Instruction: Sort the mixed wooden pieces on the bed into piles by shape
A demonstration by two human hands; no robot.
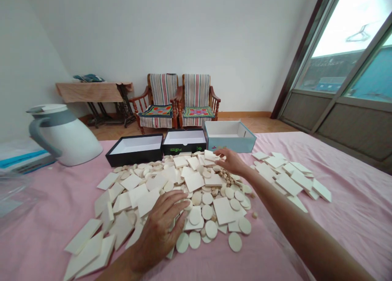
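Note:
A heaped pile of cream square tiles, round discs and small beads lies on the pink bedsheet. My left hand rests palm down on the near edge of the pile, fingers spread, with nothing visible in it. My right hand reaches over the far side, its fingertips at a tilted square tile. Whether that hand grips the tile is hidden. A second group of square tiles lies to the right, apart from the pile.
Behind the pile stand an open black box, a black box and a pale blue box. A white jug stands at the left. Beyond the bed are several pieces of furniture, including two armchairs.

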